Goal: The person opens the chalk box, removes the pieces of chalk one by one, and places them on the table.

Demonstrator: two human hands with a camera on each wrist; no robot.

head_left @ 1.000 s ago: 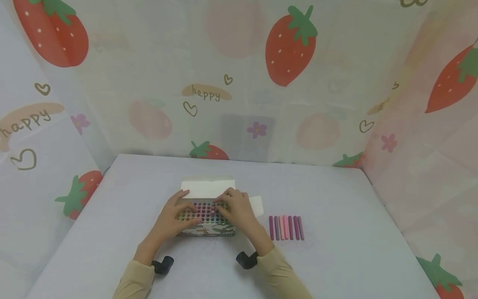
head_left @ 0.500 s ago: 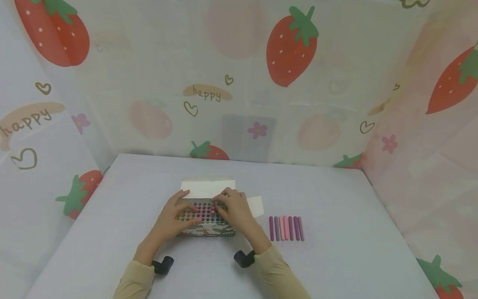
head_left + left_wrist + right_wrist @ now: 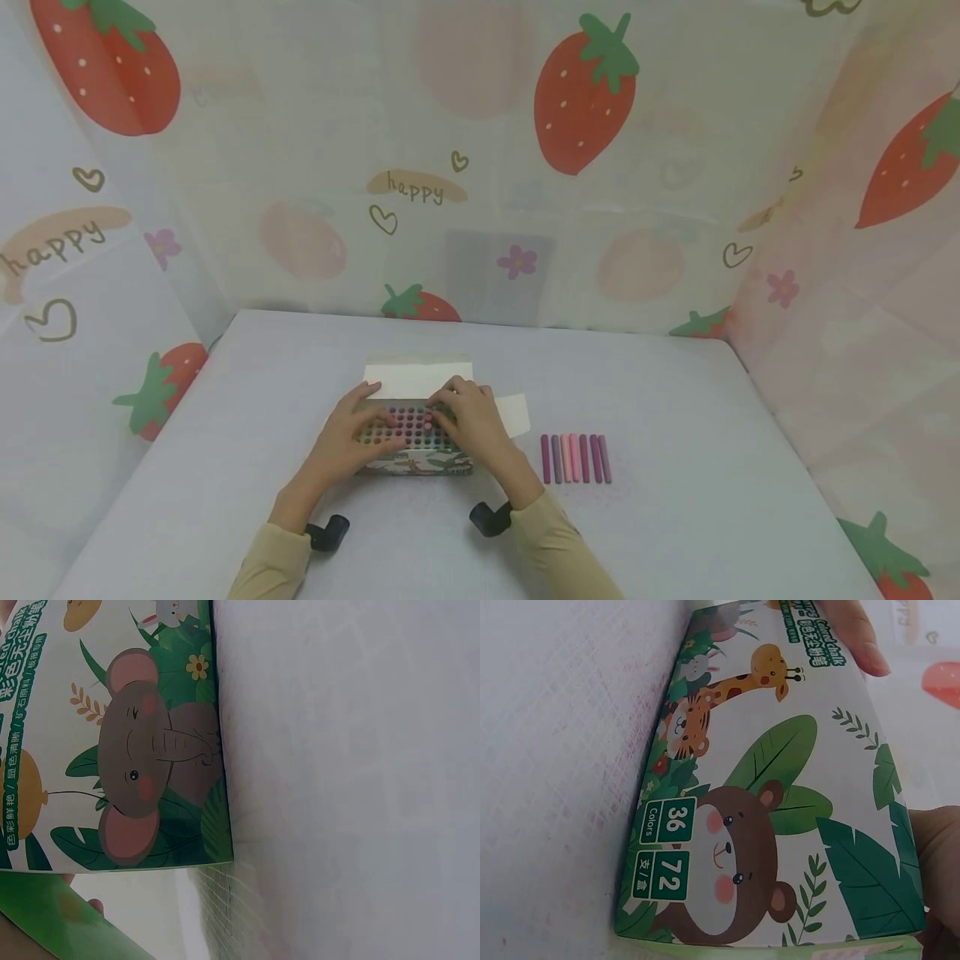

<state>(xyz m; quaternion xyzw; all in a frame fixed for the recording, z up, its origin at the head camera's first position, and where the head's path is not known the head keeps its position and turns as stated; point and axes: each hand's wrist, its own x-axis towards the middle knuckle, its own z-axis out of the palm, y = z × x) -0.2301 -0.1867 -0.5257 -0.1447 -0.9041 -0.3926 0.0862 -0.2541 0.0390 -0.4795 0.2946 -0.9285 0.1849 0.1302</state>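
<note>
An open chalk box [image 3: 435, 462] with animal pictures on its front stands mid-table, its top a grid of colored chalk ends. My left hand [image 3: 341, 437] holds the box's left end, thumb at the front edge and fingers bent over the top. Above the right half is my right hand [image 3: 476, 417], its thumb and fingers pinching a pink chalk stick [image 3: 428, 427] that pokes up from the grid. Its fingers partly hide the chalk. The right wrist view shows the box's printed front [image 3: 735, 825] and my left thumb [image 3: 866, 649] at its upper edge.
Several pink and purple chalk sticks [image 3: 576, 458] lie in a row on the white table [image 3: 675, 517], right of the box. The white lid flap [image 3: 416, 379] is folded back behind, and a side flap [image 3: 513, 414] sticks out right. Strawberry-patterned cloth [image 3: 480, 167] surrounds the table.
My right wrist has shifted very slightly left and up from the first frame. Otherwise both hands, the box and the row of chalk stay in place.
</note>
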